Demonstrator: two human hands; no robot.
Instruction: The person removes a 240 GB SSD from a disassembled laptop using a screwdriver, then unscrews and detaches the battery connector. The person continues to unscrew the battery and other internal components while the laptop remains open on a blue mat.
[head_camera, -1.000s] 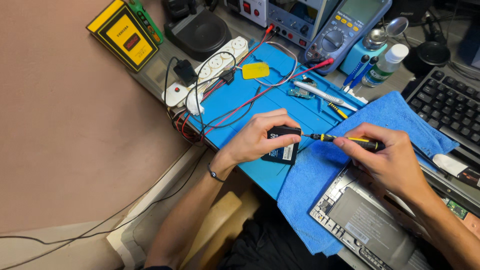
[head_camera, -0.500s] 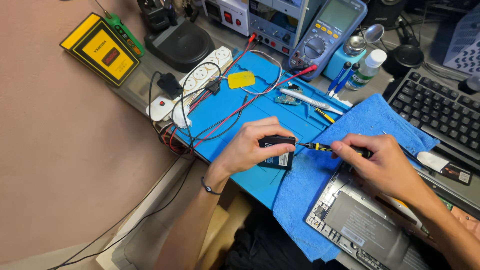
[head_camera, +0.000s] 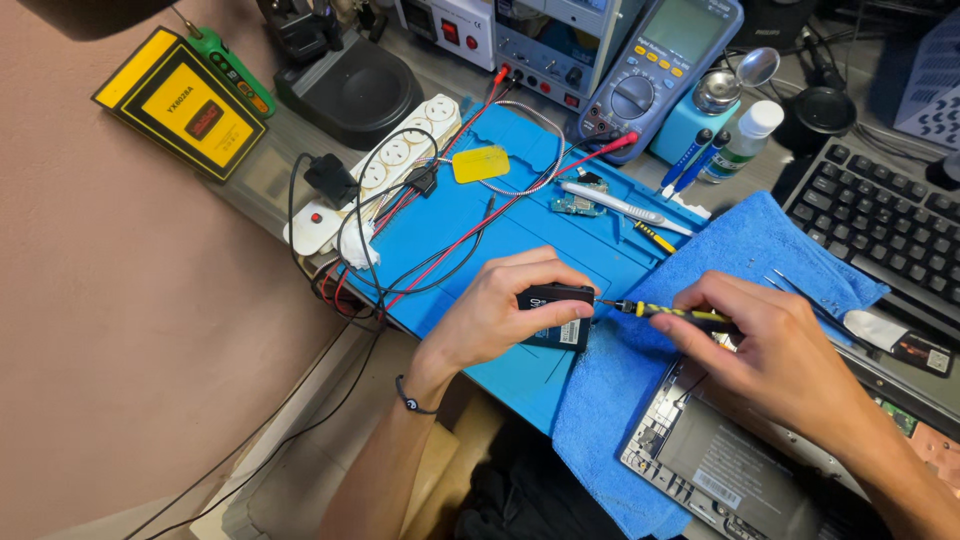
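Left hand curled around a small black drive, thumb along the near edge, fingers pressed on top, pinning it flat on the blue work mat near picture centre. Right hand closed in a pinch on a yellow-and-black screwdriver, shaft lying nearly level, tip touching the drive's 3 o'clock edge. Under that wrist, a blue cloth draped over the mat's 4 o'clock corner. At 5 o'clock, an opened laptop base, partly under the cloth. At 2 o'clock, a black keyboard. At 12 o'clock, a blue multimeter, red and black leads trailing across the mat. At 11 o'clock, a white power strip; further out, a yellow-and-black box.
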